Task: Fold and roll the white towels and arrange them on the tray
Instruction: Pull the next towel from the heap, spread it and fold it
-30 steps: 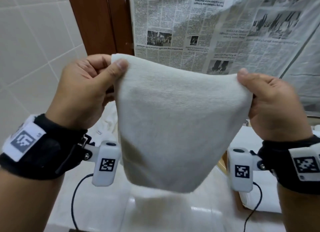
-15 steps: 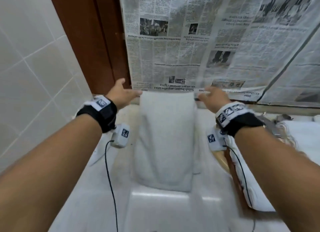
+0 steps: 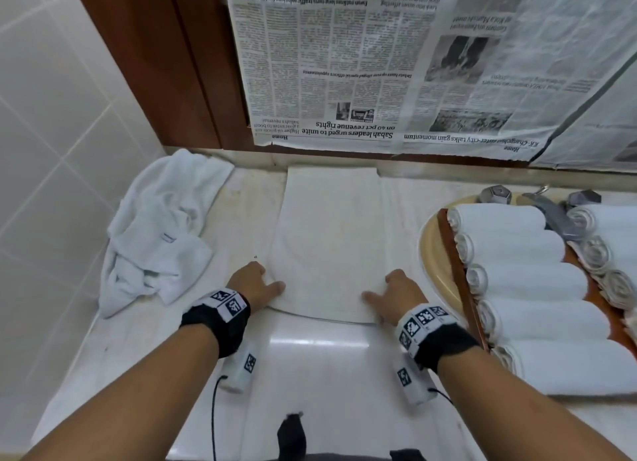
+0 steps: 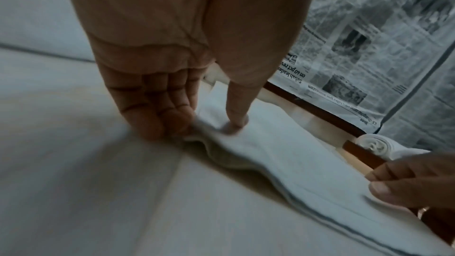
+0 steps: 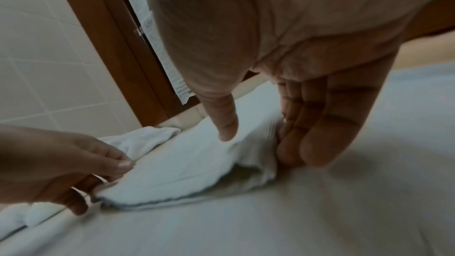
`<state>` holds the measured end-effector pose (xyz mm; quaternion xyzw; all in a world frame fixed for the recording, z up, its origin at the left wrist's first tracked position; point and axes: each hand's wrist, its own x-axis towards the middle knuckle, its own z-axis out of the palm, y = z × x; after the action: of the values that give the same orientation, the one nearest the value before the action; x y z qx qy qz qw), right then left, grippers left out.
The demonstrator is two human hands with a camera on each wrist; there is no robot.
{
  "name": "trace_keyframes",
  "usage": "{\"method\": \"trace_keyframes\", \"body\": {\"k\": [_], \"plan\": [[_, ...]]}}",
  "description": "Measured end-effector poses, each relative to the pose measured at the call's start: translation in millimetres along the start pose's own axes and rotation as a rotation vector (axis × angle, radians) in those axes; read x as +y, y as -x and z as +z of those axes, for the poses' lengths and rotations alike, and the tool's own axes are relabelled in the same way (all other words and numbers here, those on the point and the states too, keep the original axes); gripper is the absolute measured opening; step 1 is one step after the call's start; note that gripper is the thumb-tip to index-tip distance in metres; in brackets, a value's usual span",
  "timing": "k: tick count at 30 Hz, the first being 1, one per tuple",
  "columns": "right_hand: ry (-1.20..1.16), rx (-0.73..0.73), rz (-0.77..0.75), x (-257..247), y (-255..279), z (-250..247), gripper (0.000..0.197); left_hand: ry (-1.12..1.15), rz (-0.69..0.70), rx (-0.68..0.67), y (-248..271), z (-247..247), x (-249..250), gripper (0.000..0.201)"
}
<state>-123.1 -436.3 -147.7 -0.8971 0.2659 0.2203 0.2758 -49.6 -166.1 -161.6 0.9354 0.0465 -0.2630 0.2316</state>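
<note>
Newspaper [image 3: 396, 64] ("Sabah leaders urged to unite") behind; both hands' grip pinches towel [image 3: 327, 240] corners.

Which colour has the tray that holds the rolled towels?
Reddish-brown wood, seen best on the tray rim in the head view.

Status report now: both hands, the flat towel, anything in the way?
Left hand and right hand each pinch a near corner. Folded towel flat on counter, unrolled. Crumpled towel lies left, apart; nothing blocking.

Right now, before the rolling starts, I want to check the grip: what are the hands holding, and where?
Both hold the folded towel: left hand pinches its near left corner, right hand its near right corner.
</note>
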Motion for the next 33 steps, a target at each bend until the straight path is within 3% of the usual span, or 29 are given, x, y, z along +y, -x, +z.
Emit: {"method": "trace_keyframes", "body": {"k": [3,8,11,15,18,21,22,26,29,33], "plan": [[-0.016,0.028,-0.015,5,3,14,0.058,0.001,-0.008,0.024,3,12,4,0.049],[0.120,0.078,-0.122,12,6,16,0.044,-0.048,0.025,0.022,12,18,5,0.034],[0.300,0.170,-0.247,18,7,14,0.034,0.069,0.028,0.072,18,18,2,0.040],[0.312,0.121,-0.369,30,12,17,0.035,0.217,0.048,0.053,26,17,-2,0.037],[0.323,0.127,-0.391,29,19,14,0.021,0.488,-0.037,0.017,34,19,-10,0.022],[0.297,0.082,-0.361,29,27,10,0.016,0.625,-0.125,-0.030,43,23,-22,0.030],[0.289,0.071,-0.354,30,29,10,0.016,0.619,-0.125,-0.045,47,23,-25,0.027],[0.287,0.054,-0.351,31,35,6,0.014,0.468,-0.077,-0.017,58,22,-25,0.048],[0.298,0.054,-0.353,31,38,4,0.020,0.401,-0.043,0.026,65,21,-21,0.048],[0.307,0.106,-0.386,36,45,11,0.010,0.184,0.014,0.103,79,21,-16,0.043]]}}
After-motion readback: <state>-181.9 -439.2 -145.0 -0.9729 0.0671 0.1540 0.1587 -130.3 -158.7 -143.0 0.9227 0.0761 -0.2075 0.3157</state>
